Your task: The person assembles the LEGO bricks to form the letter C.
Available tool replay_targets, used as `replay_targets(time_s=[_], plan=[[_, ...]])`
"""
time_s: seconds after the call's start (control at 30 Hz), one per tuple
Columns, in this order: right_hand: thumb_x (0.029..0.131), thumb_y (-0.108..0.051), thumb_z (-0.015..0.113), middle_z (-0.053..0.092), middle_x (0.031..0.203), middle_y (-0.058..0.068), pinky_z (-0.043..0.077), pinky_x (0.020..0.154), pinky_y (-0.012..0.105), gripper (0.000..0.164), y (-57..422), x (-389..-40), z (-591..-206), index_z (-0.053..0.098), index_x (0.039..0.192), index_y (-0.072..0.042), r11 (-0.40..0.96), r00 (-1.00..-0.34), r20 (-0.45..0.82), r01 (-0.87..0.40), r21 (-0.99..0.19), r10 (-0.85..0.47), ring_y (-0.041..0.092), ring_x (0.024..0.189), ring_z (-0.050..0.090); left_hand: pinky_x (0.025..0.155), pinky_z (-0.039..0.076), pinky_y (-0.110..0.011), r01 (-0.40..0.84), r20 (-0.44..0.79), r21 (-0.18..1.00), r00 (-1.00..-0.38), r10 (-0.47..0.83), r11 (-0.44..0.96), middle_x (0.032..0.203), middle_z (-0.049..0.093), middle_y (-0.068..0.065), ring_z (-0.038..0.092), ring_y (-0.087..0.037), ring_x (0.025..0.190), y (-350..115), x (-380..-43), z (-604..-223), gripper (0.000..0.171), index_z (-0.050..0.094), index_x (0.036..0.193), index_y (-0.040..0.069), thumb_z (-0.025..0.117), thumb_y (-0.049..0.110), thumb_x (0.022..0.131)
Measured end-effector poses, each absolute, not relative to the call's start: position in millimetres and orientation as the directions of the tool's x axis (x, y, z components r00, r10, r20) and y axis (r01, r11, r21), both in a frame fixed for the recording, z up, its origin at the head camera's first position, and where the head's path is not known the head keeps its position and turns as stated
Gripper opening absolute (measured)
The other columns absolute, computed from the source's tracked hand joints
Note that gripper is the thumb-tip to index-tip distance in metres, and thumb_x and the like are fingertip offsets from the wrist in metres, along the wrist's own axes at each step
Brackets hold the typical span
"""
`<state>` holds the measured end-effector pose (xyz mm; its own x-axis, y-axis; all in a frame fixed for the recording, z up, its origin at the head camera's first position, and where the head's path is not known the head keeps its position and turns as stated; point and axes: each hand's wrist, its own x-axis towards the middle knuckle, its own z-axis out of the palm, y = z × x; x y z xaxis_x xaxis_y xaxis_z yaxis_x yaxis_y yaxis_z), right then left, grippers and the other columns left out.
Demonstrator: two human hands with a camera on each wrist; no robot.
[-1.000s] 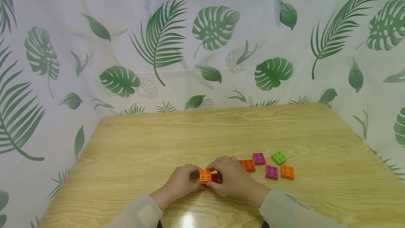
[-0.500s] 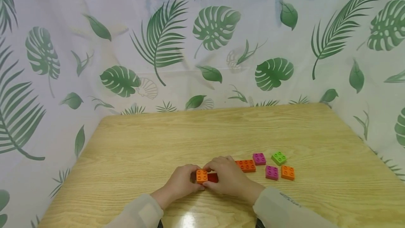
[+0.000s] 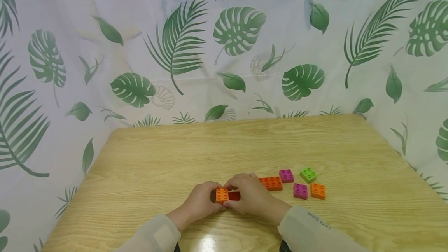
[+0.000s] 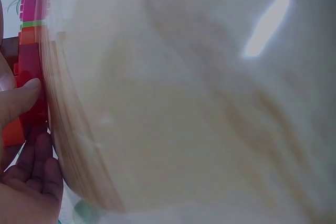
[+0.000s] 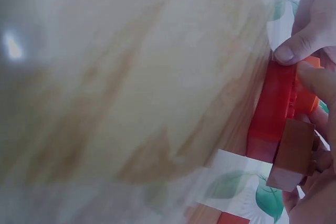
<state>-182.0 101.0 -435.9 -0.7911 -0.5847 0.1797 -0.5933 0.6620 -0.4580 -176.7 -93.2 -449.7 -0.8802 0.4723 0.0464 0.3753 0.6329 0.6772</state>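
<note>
My left hand (image 3: 200, 202) grips a red toy building brick (image 5: 272, 103), its thumb (image 4: 26, 95) pressed along the side. A small orange four-stud brick (image 3: 222, 195) sits over the red one, pinched between the thumb and fingers of my right hand (image 3: 252, 197). In the right wrist view a brown brick (image 5: 295, 148) is also on the red one, beside the orange brick and under my right fingers; the right hand covers it in the head view. Both hands are close over the table, fingertips nearly meeting at the orange brick.
Right of my hands lie a long orange-red brick (image 3: 272, 183), two magenta bricks (image 3: 286, 175), a lime green brick (image 3: 308, 174) and another orange brick (image 3: 318, 191). The wooden table (image 3: 157, 154) backs onto a leaf-patterned curtain (image 3: 196, 100).
My right hand has shifted slightly left, taking the orange brick along over the red one toward the left hand. More of the long orange-red brick shows. The left hand has hardly moved.
</note>
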Motion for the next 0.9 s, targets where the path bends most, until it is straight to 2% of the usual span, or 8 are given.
replay_targets(time_s=[0.4,0.57,0.67,0.9], plan=[[0.075,-0.037,0.081,0.066,0.09,-0.013,0.038,0.083,0.039,0.033,100,-186,-437,0.073,0.1,-0.017,0.671,-0.817,0.126,-0.54,-0.508,-0.562,0.004,0.085,0.057,0.084,0.049,-0.036,0.293,0.031,0.806,-0.889,0.458,0.515,0.106,0.065,-0.001,0.058,-0.017,0.094,-99,-178,-453,0.04,0.068,0.108,0.009,0.085,0.019,0.072],[0.075,-0.037,0.081,0.066,0.09,-0.012,0.039,0.085,0.042,0.034,100,-186,-437,0.073,0.1,-0.017,0.665,-0.816,0.131,-0.541,-0.515,-0.563,0.004,0.085,0.057,0.08,0.053,-0.032,0.223,0.011,0.878,-0.894,0.449,0.423,0.106,0.066,-0.005,0.063,-0.019,0.092,-105,-175,-450,0.044,0.066,0.113,0.005,0.083,0.017,0.074],[0.075,-0.037,0.081,0.066,0.09,-0.012,0.04,0.086,0.044,0.033,101,-185,-437,0.074,0.1,-0.017,0.658,-0.815,0.14,-0.544,-0.52,-0.563,0.004,0.085,0.057,0.076,0.054,-0.029,0.201,0.002,0.886,-0.903,0.43,0.418,0.104,0.068,-0.005,0.064,-0.017,0.089,-108,-174,-450,0.045,0.065,0.115,0.005,0.082,0.018,0.076],[0.074,-0.037,0.082,0.066,0.089,-0.013,0.039,0.084,0.042,0.033,101,-185,-438,0.074,0.1,-0.017,0.653,-0.817,0.144,-0.54,-0.531,-0.558,0.004,0.083,0.057,0.072,0.054,-0.026,0.198,0.014,0.896,-0.907,0.422,0.397,0.101,0.069,-0.004,0.065,-0.016,0.085,-111,-174,-453,0.036,0.067,0.111,0.006,0.08,0.014,0.078]])
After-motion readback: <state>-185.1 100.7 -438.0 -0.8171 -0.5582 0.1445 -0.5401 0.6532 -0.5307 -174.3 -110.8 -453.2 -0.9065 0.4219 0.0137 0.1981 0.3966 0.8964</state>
